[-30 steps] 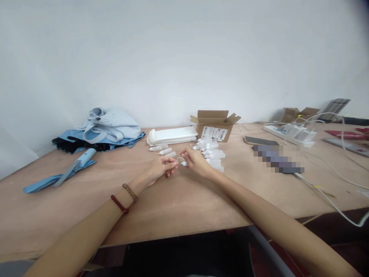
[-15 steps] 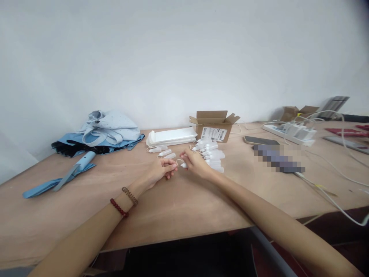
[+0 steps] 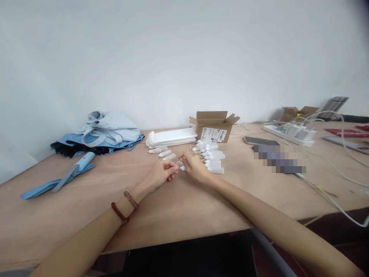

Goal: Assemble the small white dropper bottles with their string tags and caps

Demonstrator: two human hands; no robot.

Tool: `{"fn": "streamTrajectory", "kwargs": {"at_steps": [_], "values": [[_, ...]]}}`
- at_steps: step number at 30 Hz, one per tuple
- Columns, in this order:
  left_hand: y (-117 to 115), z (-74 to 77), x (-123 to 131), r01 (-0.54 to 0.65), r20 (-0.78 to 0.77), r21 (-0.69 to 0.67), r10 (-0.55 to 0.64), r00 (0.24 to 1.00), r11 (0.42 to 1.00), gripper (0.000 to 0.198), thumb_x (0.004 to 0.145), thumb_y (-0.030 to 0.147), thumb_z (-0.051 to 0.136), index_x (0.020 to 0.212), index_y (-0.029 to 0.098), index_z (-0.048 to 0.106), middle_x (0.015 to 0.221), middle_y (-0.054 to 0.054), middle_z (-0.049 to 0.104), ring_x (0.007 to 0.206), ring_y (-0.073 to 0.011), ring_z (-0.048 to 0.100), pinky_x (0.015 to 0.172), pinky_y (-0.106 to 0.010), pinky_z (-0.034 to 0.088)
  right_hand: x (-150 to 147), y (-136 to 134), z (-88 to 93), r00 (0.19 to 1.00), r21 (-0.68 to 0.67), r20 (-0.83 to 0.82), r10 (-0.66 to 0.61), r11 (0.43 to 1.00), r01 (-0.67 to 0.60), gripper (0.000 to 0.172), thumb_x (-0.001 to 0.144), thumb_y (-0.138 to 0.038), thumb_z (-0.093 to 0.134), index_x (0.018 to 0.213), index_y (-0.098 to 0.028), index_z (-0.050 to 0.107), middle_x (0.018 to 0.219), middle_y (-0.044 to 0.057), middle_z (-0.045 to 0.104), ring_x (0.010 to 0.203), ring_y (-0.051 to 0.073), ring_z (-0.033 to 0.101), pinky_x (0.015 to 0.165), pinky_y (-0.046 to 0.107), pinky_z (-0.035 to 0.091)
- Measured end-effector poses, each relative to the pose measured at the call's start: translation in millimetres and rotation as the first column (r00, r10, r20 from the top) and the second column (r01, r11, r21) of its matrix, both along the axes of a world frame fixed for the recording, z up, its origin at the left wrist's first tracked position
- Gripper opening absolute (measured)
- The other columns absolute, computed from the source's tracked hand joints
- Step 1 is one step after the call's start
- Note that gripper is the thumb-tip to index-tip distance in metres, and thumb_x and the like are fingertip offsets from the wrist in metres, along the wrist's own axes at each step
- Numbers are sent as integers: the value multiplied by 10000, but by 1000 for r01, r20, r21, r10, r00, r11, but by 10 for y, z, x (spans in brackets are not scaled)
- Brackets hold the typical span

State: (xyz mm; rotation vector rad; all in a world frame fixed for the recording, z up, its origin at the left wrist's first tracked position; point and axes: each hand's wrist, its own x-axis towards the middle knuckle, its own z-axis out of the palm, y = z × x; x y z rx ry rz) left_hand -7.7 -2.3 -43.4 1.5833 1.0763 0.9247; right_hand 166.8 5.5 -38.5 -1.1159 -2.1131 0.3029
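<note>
My right hand (image 3: 196,166) is closed around a small dropper bottle, whose white tip (image 3: 182,168) pokes out to the left; its body is hidden by the fingers. A thin pale string (image 3: 179,164) loops from that tip to my left hand (image 3: 164,171), which pinches it between thumb and forefinger. Just behind my left hand lie three translucent dropper bottles (image 3: 165,153) in a slanting row, with string at their tips. On the other side, several more such bottles (image 3: 214,155) lie in a pile beside and behind my right hand.
A stack of white paper sleeves (image 3: 173,137) and an open cardboard box (image 3: 215,130) stand along the wall. Left is a folded blue umbrella (image 3: 73,169) near a pale cloth bag (image 3: 112,127). To the right are a phone (image 3: 261,141), a power strip (image 3: 291,132) and white cables.
Both hands keep nearly the same place, with the left shifted very slightly. The string still runs between them, and the bottles on the table stay put.
</note>
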Motion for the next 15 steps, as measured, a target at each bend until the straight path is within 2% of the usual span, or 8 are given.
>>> {"fn": "streamTrajectory", "kwargs": {"at_steps": [4,10,15], "values": [[3,-11,14,14,1,-1,-14,1000,1000,242,708,355,685,741,127,610,607,-8,607,465,-75,505,443,-195,406,-8,-15,10,1000,13,-10,-8,1000,8,163,926,-188,392,932,-170,553,811,67,629,721,161,562,657,241,387],[1,-10,19,4,2,-16,-4,1000,1000,224,698,334,686,737,126,615,630,-16,621,468,-75,512,439,-195,411,-17,-20,-2,1000,11,-4,-30,999,30,162,929,-193,397,933,-172,557,739,44,607,708,159,557,656,239,390],[7,-36,15,28,0,-18,-28,1000,999,238,697,355,687,733,132,613,645,-14,620,474,-76,516,437,-193,399,-26,-33,-17,1000,10,-2,-25,1000,25,168,932,-193,392,947,-168,557,759,54,623,696,159,567,641,236,383]]}}
